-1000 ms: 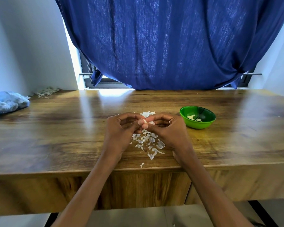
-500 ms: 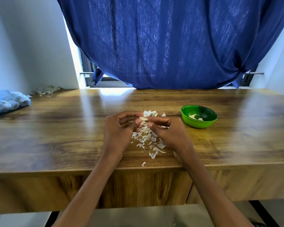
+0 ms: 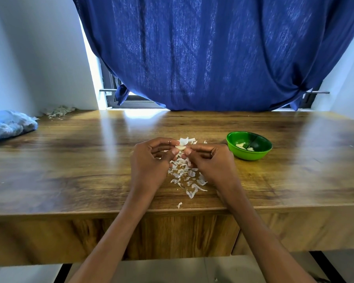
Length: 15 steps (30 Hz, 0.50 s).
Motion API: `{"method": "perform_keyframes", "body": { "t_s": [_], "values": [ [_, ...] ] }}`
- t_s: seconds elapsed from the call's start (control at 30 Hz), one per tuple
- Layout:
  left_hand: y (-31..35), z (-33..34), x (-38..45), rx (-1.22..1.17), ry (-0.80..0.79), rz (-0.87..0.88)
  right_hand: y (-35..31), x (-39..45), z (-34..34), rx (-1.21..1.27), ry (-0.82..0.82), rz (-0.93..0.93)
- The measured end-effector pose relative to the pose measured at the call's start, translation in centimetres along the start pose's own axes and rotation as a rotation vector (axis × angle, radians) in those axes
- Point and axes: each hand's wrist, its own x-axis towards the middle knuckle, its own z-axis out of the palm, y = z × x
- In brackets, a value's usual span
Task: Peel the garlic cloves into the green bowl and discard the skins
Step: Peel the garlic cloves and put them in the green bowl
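Above the scattered skins [image 3: 185, 174], the left hand [image 3: 149, 162] and right hand [image 3: 209, 163] together pinch one garlic clove [image 3: 180, 148]; peeling should work best by lifting skin from one end. The green bowl [image 3: 249, 154], unobstructed just right, holds peeled cloves; a blue cloth [image 3: 8, 123] lies far left.

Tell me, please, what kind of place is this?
Probably a room at home, used for kitchen work: a wooden table under a window with a blue curtain, garlic skins and a green bowl.
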Motion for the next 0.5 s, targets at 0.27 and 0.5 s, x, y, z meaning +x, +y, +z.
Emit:
{"method": "perform_keyframes", "body": {
  "t_s": [0.27, 0.5],
  "values": [
    [0.39, 0.06, -0.31, 0.065, 0.022, 0.040, -0.06, 0.11, 0.36, -0.195, -0.050, -0.058],
    [0.41, 0.06, -0.21, 0.083, 0.040, 0.081, -0.14, 0.02, 0.60, -0.065, -0.005, -0.157]
  ]
}}
